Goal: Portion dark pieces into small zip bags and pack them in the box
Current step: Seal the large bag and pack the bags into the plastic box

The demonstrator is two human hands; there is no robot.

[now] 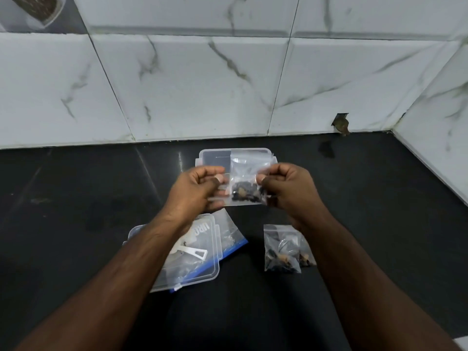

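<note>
Pinching from both sides, the two hands hold a small clear zip bag [247,181] up above the black counter [367,198]. The left hand [200,190] grips the bag's left edge between thumb and curled fingers, and the right hand [286,186] does the same on the right edge, so the bag hangs upright between them. Dark pieces [247,193], with a paler one or two among them, sit bunched at the bottom of the bag, and its upper part is see-through. Just behind the bag, an open clear plastic box [212,158] rests on the counter near the marble-look tiled wall [228,84]. Nearer the person, under the left forearm, the clear box lid [202,264] lies on top of a larger zip bag with a blue strip [235,245]; a white label or tab shows through the lid. Off to the right, beside the right forearm, two filled small bags [282,249] lie on the counter, touching each other, dark pieces gathered at their lower ends. Whether the held bag's seal is closed, I cannot tell.
</note>
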